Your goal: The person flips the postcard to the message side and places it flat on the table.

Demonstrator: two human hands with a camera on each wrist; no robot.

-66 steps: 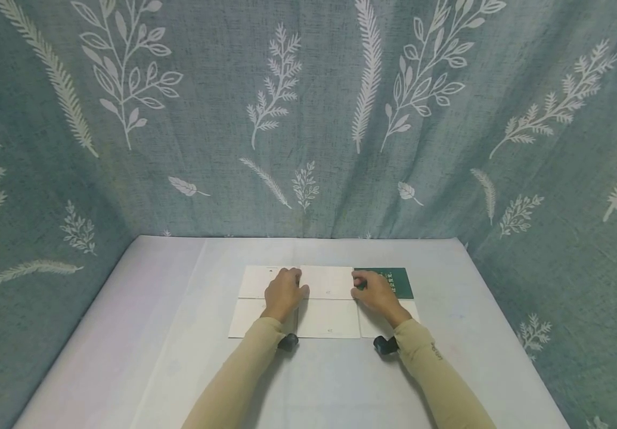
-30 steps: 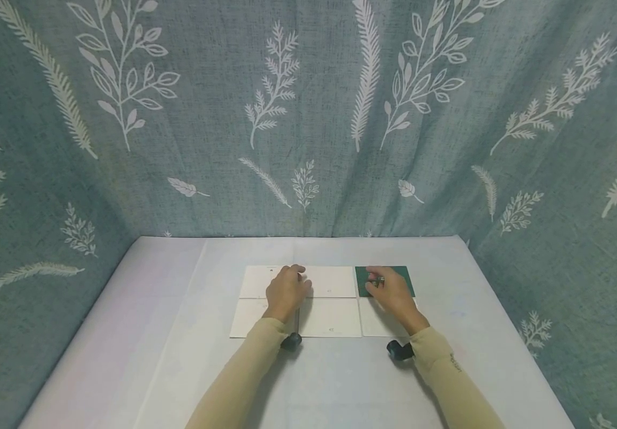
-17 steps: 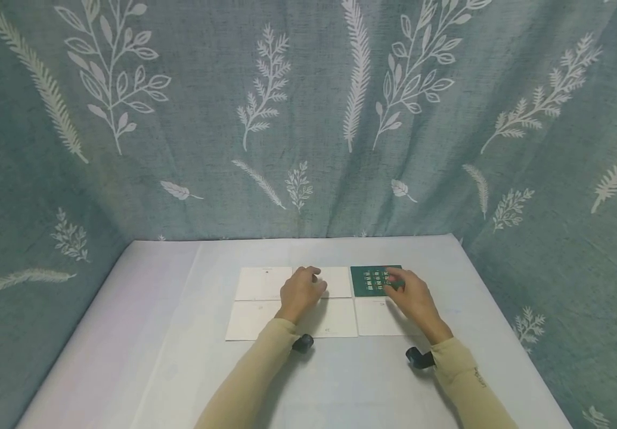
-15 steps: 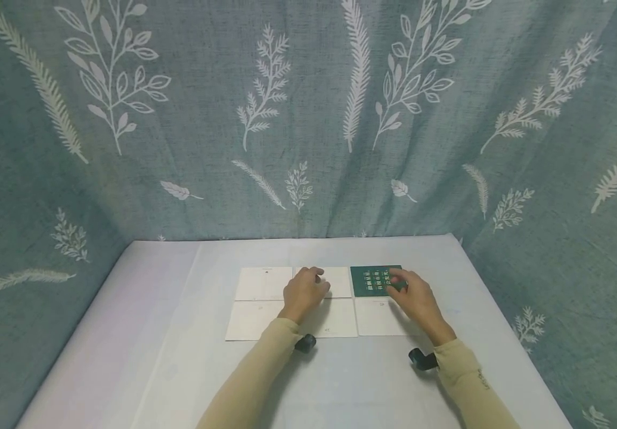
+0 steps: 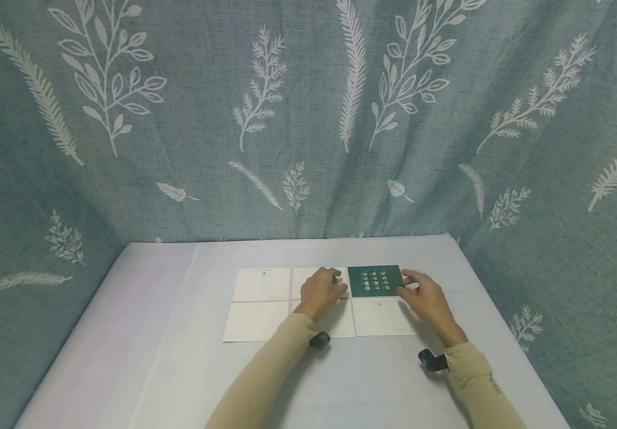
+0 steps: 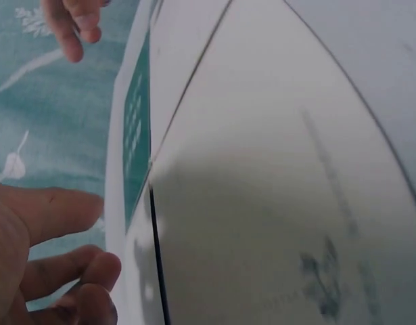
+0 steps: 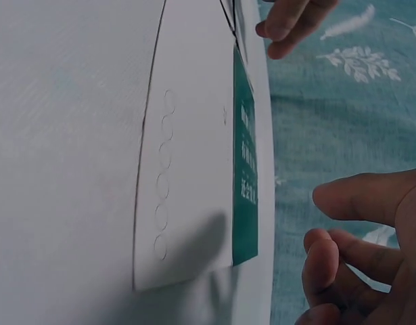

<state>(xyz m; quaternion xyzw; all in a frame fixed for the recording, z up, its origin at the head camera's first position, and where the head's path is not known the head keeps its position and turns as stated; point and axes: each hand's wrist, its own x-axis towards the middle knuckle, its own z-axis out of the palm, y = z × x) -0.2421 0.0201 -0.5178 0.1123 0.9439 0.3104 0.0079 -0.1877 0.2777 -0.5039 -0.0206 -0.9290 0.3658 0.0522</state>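
A green card with pale lettering (image 5: 368, 281) lies flat at the far right of a two-row block of postcards. Beside its right edge is my right hand (image 5: 430, 304), thumb and fingers loosely bent. In the right wrist view a gap shows between those fingers (image 7: 322, 261) and the green card (image 7: 245, 223). My left hand (image 5: 320, 293) is over the far middle white postcard (image 5: 301, 280), partly covering it and the near middle postcard (image 5: 343, 323). The left wrist view shows its fingers (image 6: 62, 213) relaxed, with nothing between them.
More white postcards lie edge to edge: the far left postcard (image 5: 262, 285), the near left postcard (image 5: 254, 322) and the near right postcard (image 5: 380, 317). A white cloth covers the table (image 5: 179, 369). A leaf-patterned teal curtain (image 5: 206, 119) encloses the back and sides.
My right hand has moved right across the green card, from its left edge to its right edge, uncovering the lettering. My left hand has shifted right, away from the left postcards.
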